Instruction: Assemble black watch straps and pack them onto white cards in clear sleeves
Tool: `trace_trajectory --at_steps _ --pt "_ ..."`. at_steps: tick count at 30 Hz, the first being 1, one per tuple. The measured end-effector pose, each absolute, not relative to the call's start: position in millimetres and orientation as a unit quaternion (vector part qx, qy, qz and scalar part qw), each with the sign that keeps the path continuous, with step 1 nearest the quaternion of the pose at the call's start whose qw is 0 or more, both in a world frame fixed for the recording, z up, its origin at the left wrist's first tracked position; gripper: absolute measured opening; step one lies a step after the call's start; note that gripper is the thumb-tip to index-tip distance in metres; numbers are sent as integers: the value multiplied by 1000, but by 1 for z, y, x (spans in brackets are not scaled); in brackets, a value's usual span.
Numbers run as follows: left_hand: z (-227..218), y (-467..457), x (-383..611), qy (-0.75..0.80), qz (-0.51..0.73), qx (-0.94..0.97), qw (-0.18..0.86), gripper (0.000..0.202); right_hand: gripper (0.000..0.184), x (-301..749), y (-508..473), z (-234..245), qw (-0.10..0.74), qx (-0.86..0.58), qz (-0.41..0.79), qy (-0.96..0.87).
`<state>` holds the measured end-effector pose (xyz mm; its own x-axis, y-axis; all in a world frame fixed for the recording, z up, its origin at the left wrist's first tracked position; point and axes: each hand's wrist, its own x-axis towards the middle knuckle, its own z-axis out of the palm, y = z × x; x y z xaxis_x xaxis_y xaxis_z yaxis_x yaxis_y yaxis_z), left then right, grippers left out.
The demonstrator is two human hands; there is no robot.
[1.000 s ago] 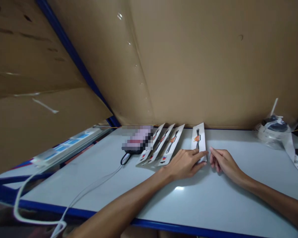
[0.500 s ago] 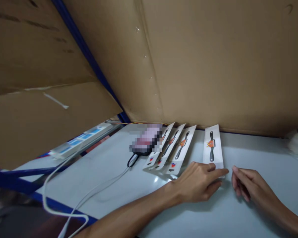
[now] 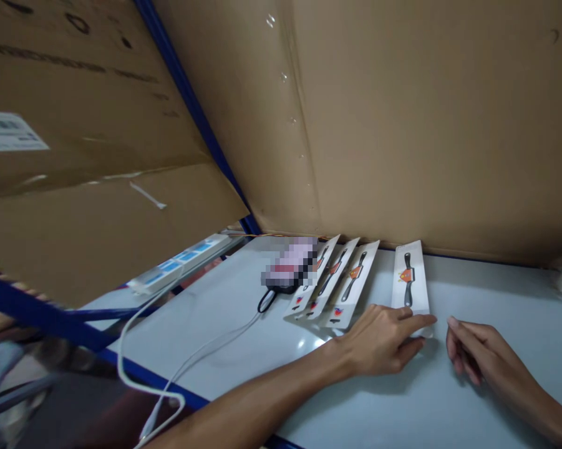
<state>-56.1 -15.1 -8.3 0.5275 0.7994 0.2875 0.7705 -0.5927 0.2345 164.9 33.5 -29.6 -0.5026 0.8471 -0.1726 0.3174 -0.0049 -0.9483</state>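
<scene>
A carded spokeshave [image 3: 408, 277], its dark handles and orange middle on a white backing card, leans at the back of the table. My left hand [image 3: 388, 340] is at the lower end of this card, index finger stretched across it and thumb below. The fingers partly hide the card's bottom edge, and their grip looks light. Just to the right, apart from the card, my right hand [image 3: 484, 349] hovers low with its fingers curled and nothing visible in them. Several more carded spokeshaves [image 3: 354, 284] lean in an overlapping row to the left.
Beside the row lies a blurred-out phone [image 3: 287, 268] with a black loop. A white cable [image 3: 210, 344] runs across the white table [image 3: 178, 333]. At left are a power strip [image 3: 180, 265] and blue frame bars [image 3: 182, 81]. Cardboard [image 3: 416, 125] walls the back.
The whole view has shifted, so the table and cards appear farther right and more shows at left. Both hands keep nearly the same pose beside the same carded spokeshave.
</scene>
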Motion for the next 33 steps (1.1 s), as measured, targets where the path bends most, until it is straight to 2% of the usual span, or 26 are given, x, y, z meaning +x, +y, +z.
trace_trajectory --at_steps 12,33 --pt "-17 -15 -56 420 233 876 34 39 68 161 29 -17 251 -422 562 -666" --pt "-15 -16 -56 424 221 877 38 40 68 162 30 -23 256 -420 568 -660"
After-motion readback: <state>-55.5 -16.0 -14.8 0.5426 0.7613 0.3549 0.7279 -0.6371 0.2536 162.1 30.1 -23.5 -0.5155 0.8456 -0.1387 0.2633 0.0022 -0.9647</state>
